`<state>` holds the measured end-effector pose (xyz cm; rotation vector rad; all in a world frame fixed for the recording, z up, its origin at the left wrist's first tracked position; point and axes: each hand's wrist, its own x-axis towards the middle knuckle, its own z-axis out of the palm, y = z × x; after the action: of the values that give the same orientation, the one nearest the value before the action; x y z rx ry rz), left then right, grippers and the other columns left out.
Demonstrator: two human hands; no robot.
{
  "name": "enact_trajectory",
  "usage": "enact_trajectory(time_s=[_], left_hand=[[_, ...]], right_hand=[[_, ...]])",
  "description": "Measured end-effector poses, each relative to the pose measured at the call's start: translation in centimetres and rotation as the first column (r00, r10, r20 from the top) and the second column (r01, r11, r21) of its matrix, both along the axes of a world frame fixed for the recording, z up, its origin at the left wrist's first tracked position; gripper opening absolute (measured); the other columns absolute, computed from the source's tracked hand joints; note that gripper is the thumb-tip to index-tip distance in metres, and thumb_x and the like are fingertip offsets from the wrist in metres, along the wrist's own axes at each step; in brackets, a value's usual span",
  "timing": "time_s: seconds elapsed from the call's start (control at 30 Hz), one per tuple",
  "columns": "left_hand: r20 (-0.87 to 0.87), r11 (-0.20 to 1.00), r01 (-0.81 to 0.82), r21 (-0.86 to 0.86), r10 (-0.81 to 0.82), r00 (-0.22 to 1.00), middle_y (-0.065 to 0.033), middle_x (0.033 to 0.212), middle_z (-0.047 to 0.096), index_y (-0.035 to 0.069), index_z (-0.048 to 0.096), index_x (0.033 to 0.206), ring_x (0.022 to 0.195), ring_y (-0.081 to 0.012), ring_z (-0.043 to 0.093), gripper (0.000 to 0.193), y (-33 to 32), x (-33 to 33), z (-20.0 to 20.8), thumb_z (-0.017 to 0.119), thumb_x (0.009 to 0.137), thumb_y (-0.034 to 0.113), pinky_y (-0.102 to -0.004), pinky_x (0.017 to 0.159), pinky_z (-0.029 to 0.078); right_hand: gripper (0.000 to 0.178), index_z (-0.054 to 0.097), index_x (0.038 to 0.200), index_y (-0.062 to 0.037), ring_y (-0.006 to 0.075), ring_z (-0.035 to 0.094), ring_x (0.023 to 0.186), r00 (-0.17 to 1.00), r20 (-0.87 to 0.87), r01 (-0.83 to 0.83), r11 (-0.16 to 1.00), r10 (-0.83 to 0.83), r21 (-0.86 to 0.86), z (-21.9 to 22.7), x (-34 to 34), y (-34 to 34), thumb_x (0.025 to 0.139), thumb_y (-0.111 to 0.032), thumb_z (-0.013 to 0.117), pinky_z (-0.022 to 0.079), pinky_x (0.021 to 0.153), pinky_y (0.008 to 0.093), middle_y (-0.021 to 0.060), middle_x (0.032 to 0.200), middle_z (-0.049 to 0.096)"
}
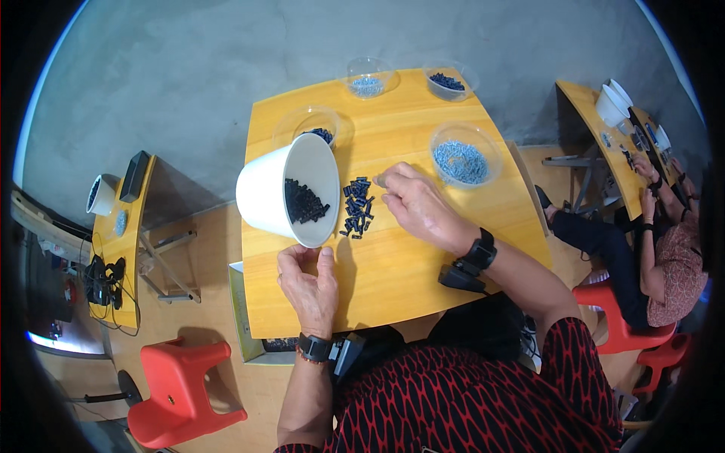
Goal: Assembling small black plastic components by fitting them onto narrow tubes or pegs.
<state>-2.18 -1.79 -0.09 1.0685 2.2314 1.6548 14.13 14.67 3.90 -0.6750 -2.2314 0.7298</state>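
A white plastic bucket (264, 189) is tipped on the table, its mouth facing right, with many small black cylindrical pieces (304, 202) inside. My left hand (308, 291) grips the near side of its rim, thumb and fingers curled there; part of the grip is hidden. Just right of the mouth, a loose pile of black pieces (358, 207) lies on the wood. Beside that pile my right hand (419, 208) hovers, palm down with bent fingers. A gap shows between its thumb and fingertips, and I see nothing held there.
On the yellow table (438, 264) stand clear bowls: one of silvery screw-like pieces (461, 162) at right, a smaller silvery lot (367, 86) and black pieces (447, 81) behind, another bowl (310, 119) behind the bucket. A red stool (177, 385) stands left; a person (664, 264) works at right.
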Motion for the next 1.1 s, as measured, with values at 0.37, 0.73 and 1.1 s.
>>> enact_trajectory(time_s=[0.37, 0.73, 1.1], left_hand=[[-0.479, 0.933, 0.101, -0.346, -0.269, 0.836, -0.0151, 0.112, 0.056, 0.003, 0.059, 0.123, 0.102, -0.0323, 0.049, 0.049, -0.9, 1.6, 1.7, 0.074, 0.079, 0.018, -0.0445, 0.089, 0.037], [-0.503, 0.897, 0.122, -0.426, -0.346, 0.792, -0.0168, 0.122, 0.052, 0.001, 0.053, 0.134, 0.110, -0.0347, 0.046, 0.060, -0.6, 1.6, 1.6, 0.071, 0.080, 0.022, -0.0476, 0.094, 0.035], [-0.512, 0.871, 0.213, -0.442, -0.440, 0.738, -0.0217, 0.142, 0.049, -0.002, 0.047, 0.139, 0.133, -0.0394, 0.043, 0.061, -0.8, 1.2, 0.8, 0.066, 0.085, 0.018, -0.0498, 0.110, 0.029]], right_hand=[[0.048, 0.058, 0.125, 0.0012, 0.0354, 0.055, 0.108, 0.862, 0.503, -0.164, 0.974, 0.064, 0.156, -0.4, -4.5, 3.7, 0.078, 0.010, 0.056, 0.044, 0.100, 0.0432, 0.0168, 0.121, 0.060], [0.057, 0.050, 0.137, -0.0015, 0.0337, 0.048, 0.123, 0.805, 0.590, -0.271, 0.922, 0.060, 0.275, -0.8, -3.6, 1.8, 0.081, 0.006, 0.054, 0.042, 0.102, 0.0436, 0.0152, 0.138, 0.050], [0.058, 0.046, 0.138, 0.0017, 0.0376, 0.041, 0.132, 0.847, 0.522, -0.306, 0.898, 0.104, 0.317, -2.1, -2.1, -0.1, 0.081, 0.003, 0.057, 0.036, 0.111, 0.0475, 0.0182, 0.137, 0.047]])
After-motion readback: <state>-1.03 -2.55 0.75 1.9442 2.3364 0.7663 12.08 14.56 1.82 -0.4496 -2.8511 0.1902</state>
